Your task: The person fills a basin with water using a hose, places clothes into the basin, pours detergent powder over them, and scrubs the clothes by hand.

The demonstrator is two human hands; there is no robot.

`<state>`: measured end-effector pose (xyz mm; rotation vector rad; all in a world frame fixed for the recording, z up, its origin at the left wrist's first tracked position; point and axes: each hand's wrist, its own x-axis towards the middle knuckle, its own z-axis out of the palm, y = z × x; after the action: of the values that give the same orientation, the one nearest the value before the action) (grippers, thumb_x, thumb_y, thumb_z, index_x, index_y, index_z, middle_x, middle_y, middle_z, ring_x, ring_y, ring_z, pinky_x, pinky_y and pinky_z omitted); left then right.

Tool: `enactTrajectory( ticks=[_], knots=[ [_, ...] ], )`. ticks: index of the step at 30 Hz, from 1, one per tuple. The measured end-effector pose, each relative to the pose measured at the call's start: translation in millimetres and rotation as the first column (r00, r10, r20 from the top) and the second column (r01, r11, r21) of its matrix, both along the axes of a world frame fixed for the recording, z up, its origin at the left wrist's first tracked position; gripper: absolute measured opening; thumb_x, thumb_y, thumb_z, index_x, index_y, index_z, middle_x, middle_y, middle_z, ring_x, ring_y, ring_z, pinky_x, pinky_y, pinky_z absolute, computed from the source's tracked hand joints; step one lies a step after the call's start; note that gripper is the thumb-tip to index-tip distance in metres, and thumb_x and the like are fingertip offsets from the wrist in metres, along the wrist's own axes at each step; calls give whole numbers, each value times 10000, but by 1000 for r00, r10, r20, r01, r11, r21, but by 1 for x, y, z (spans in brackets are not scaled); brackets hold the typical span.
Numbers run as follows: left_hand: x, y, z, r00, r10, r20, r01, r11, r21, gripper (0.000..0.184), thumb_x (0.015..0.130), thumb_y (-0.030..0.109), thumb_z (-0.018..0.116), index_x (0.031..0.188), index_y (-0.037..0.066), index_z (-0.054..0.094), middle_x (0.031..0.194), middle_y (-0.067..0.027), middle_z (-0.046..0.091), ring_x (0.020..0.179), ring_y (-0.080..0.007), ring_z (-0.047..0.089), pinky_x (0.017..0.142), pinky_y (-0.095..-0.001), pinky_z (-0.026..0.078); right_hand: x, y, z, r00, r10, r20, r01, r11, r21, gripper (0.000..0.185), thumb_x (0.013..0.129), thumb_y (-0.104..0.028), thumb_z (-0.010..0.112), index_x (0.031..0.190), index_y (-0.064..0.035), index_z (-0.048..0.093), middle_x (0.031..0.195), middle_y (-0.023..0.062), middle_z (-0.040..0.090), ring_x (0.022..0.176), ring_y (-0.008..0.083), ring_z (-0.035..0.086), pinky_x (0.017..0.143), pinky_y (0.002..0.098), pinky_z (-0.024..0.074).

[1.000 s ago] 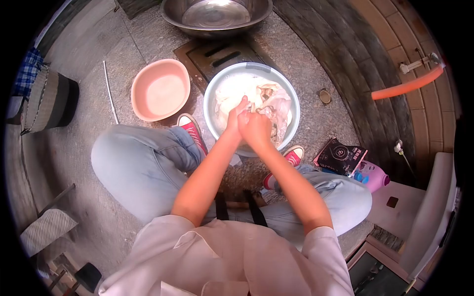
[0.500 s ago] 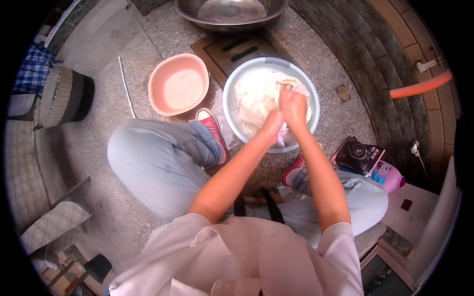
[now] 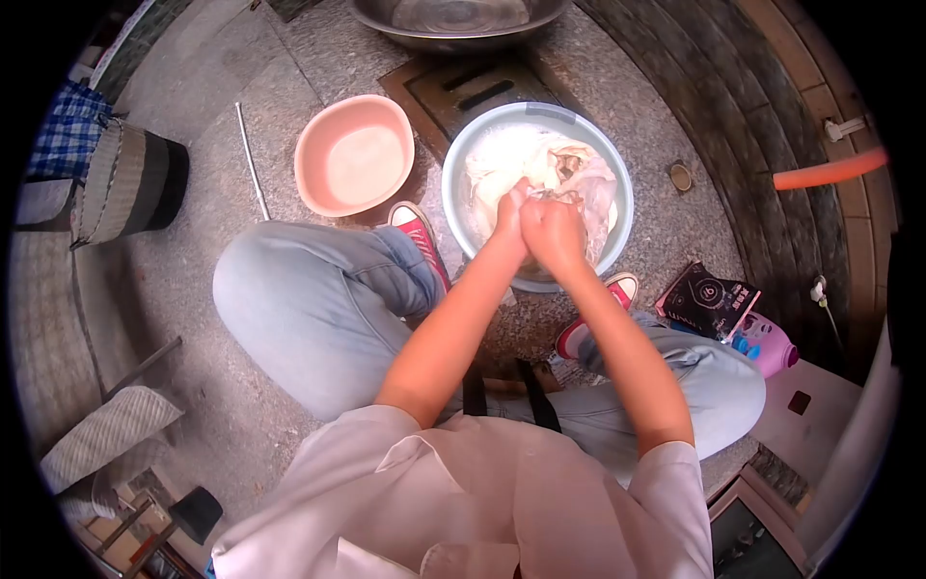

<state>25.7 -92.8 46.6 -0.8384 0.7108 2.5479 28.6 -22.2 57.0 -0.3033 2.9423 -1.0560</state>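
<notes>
Within the basin rim (image 3: 626, 201), both hands (image 3: 510, 216) (image 3: 555, 234)

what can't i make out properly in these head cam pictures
All in the head view:
- The fingers' grip on the light cloth: hidden by the backs of the left hand and right hand.
- The floor of the pale blue basin: covered by cloth and hands.
- The far rim of the metal bowl: cut off by the top edge.
- Small print on the black packet: too small.
</notes>
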Motion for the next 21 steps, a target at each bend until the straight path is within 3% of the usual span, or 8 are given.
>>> enactTrajectory(
  ticks=[3, 6, 10, 13, 14, 16, 18, 21],
  knots=[
    [-1, 24, -28, 995, 91, 31, -93, 995, 38, 435, 891, 333, 350, 1015, -54, 503, 913, -174, 568, 803, -221, 554, 705, -340, 446, -26, 13, -10, 961, -230, 153, 240, 969, -52, 362, 746, -259, 510, 578, 56, 571, 539, 217, 543, 519, 320, 566, 567, 411, 434],
    [12, 47, -34, 991, -88, -96, 36, 896, -443, 331, 886, 316, 375, 796, 28, 510, 763, -118, 560, 698, -223, 549, 671, -358, 453, -36, 27, 0, 942, -204, 267, 252, 954, -160, 317, 751, -220, 473, 575, 13, 597, 514, 200, 525, 496, 291, 568, 514, 369, 459],
    [2, 18, -70, 996, 85, -5, -83, 987, 136, 323, 880, 286, 377, 881, 3, 532, 805, -109, 576, 723, -198, 556, 657, -320, 458, 0, 13, -10, 999, -7, 42, 13, 987, -159, 341, 761, -235, 485, 559, 30, 559, 501, 198, 508, 479, 287, 543, 523, 381, 426],
    [3, 18, -50, 989, 145, 15, -146, 982, 123, 320, 879, 258, 363, 930, -8, 532, 833, -111, 578, 737, -188, 559, 656, -304, 460, -10, 11, -15, 999, 50, 14, -50, 998, -29, 357, 764, -248, 503, 571, 49, 547, 502, 194, 512, 460, 258, 526, 506, 375, 401],
    [6, 29, -48, 993, 104, -48, -112, 975, -190, 324, 885, 251, 342, 949, -11, 521, 858, -131, 575, 739, -204, 559, 686, -324, 461, -26, 17, -23, 989, -93, 114, 100, 993, -61, 349, 759, -242, 509, 574, 51, 549, 506, 193, 517, 459, 258, 527, 501, 377, 400],
    [7, 31, -34, 998, -35, -59, 18, 962, -271, 336, 887, 254, 328, 970, -13, 514, 863, -139, 573, 745, -212, 563, 699, -330, 464, -51, 30, -35, 924, -301, 235, 330, 939, -95, 325, 741, -218, 520, 571, 58, 545, 502, 182, 524, 451, 251, 527, 484, 384, 393],
    [-1, 24, -40, 991, -100, -84, 60, 922, -382, 369, 889, 282, 328, 1025, -21, 492, 884, -162, 569, 747, -226, 575, 711, -345, 477, -34, 19, -19, 945, -204, 255, 258, 944, -203, 332, 746, -221, 514, 569, 58, 543, 503, 192, 519, 449, 258, 527, 487, 390, 396],
    [-11, -13, -38, 998, -42, 46, 42, 999, 9, 357, 889, 276, 350, 1026, -24, 486, 873, -168, 568, 732, -230, 579, 696, -359, 484, -2, -1, -7, 999, 3, 52, 7, 980, -196, 357, 768, -232, 493, 563, 57, 536, 505, 223, 500, 452, 288, 526, 503, 403, 405]
  ],
)
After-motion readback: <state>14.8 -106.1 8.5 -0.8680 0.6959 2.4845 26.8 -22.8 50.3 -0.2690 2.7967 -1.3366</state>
